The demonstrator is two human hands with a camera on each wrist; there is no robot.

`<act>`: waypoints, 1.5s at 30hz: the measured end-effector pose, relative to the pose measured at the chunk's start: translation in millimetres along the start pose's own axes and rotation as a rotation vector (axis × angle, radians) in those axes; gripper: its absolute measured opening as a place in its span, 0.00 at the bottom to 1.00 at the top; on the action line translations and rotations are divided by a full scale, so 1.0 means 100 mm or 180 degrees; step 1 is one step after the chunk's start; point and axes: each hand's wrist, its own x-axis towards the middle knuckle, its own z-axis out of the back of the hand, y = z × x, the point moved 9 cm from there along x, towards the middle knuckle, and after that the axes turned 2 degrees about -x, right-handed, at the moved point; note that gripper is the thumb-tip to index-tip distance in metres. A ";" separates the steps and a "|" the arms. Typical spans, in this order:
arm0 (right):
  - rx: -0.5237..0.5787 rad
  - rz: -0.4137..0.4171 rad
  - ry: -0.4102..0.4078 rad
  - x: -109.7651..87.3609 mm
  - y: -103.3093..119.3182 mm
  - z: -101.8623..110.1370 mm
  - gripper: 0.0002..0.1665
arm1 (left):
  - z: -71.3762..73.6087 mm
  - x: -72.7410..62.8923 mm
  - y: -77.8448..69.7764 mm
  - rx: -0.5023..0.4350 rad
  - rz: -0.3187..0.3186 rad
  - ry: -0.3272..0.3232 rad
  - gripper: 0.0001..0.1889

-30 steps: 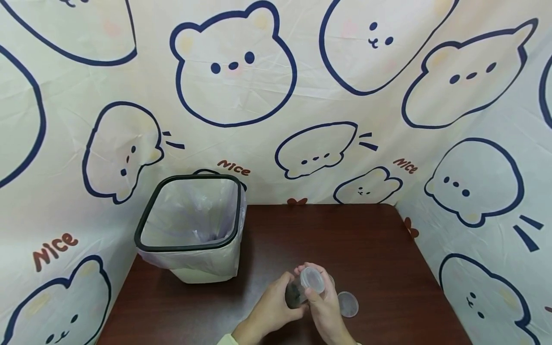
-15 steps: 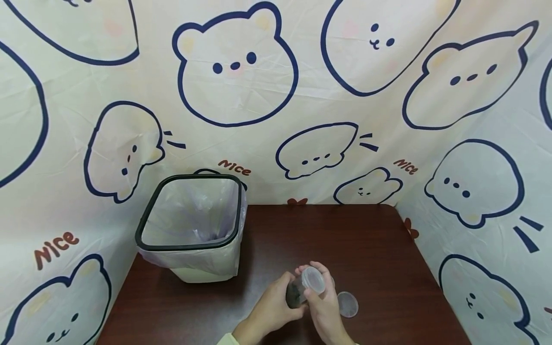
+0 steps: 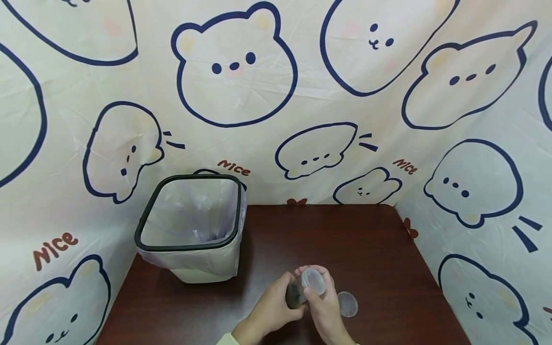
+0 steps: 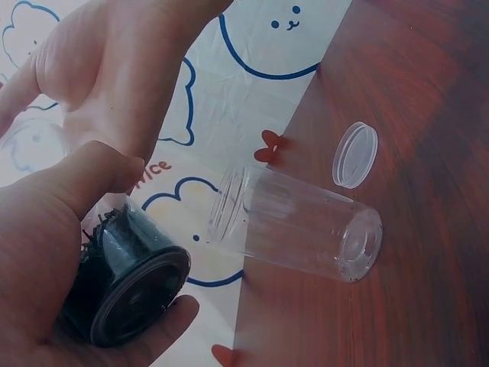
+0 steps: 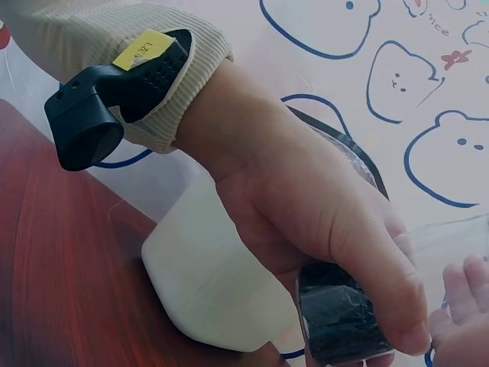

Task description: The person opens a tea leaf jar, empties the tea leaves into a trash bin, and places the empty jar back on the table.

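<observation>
Tilted between my hands is a clear plastic jar (image 3: 294,293) with dark, thin, twiggy bits inside. My left hand (image 3: 272,303) grips its lower body, thumb and fingers wrapped around it, as the left wrist view also shows near the jar's base (image 4: 145,298). At the other end, my right hand (image 3: 325,306) holds the jar's clear round lid (image 3: 313,281) with the thumb on its near side and fingers around the far edge. A second clear jar (image 4: 298,222), with nothing in it and no lid on, stands on the table beyond my hands, mostly hidden by my right hand in the head view.
A loose clear lid (image 3: 347,304) lies on the brown table (image 3: 345,239) right of my right hand. At the left stands a pale bin (image 3: 204,275) with a black rim (image 3: 185,248) and a plastic liner. A cloth (image 3: 241,105) printed with cartoon animals hangs behind.
My right fingers straightened a little off the far side of the lid half a second ago and are bent around it again now. The left hand and the jar have stayed in place.
</observation>
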 end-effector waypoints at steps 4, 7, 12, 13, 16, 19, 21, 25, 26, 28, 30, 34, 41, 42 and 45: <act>0.0046 -0.0022 0.0095 -0.01 0.00 -0.02 0.24 | 0.00 -0.01 0.01 -0.0071 -0.0018 0.0002 0.23; 0.0060 -0.0048 0.0144 -0.01 0.00 -0.02 0.25 | 0.00 -0.01 0.01 -0.0121 -0.0020 0.0012 0.22; 0.0132 -0.0054 0.0242 -0.02 0.01 -0.03 0.27 | 0.00 -0.01 0.01 -0.0114 -0.0029 0.0005 0.23; 0.0154 -0.0047 0.0265 -0.01 0.01 -0.04 0.28 | 0.00 -0.01 0.02 -0.0104 -0.0025 0.0003 0.23; 0.0222 -0.0010 0.0333 -0.01 0.02 -0.06 0.31 | 0.00 -0.01 0.02 -0.0095 0.0002 0.0010 0.23; 0.0230 -0.0003 0.0354 -0.01 0.02 -0.06 0.34 | 0.00 -0.01 0.02 -0.0096 0.0025 0.0022 0.23; 0.0232 -0.0011 0.0332 -0.01 0.01 -0.06 0.37 | 0.00 -0.01 0.02 -0.0095 0.0038 0.0030 0.23; 0.0225 -0.0024 0.0203 -0.01 -0.01 -0.03 0.38 | 0.01 -0.01 0.03 -0.0089 0.0070 0.0046 0.23; 0.0230 -0.0026 0.0159 -0.01 -0.02 -0.02 0.38 | 0.01 -0.01 0.03 -0.0086 0.0075 0.0049 0.23; 0.0198 -0.0016 0.0092 -0.02 -0.02 -0.02 0.35 | 0.00 -0.01 0.04 -0.0080 0.0071 0.0049 0.23; 0.0169 -0.0041 0.0033 -0.02 -0.04 -0.01 0.33 | 0.00 -0.01 0.04 -0.0063 0.0050 0.0040 0.23; 0.0122 -0.0056 0.0004 -0.01 -0.04 -0.01 0.27 | 0.00 -0.01 0.04 -0.0043 0.0012 0.0023 0.23; 0.0096 -0.0115 -0.0064 -0.01 -0.05 0.00 0.24 | -0.01 -0.01 0.06 -0.0081 0.0022 0.0039 0.23; 0.0095 -0.0130 -0.0068 -0.01 -0.05 0.00 0.24 | -0.01 -0.02 0.06 -0.0086 0.0021 0.0043 0.23; 0.0105 -0.0168 -0.0067 -0.02 -0.06 0.00 0.24 | -0.02 -0.02 0.06 -0.0120 0.0031 0.0067 0.23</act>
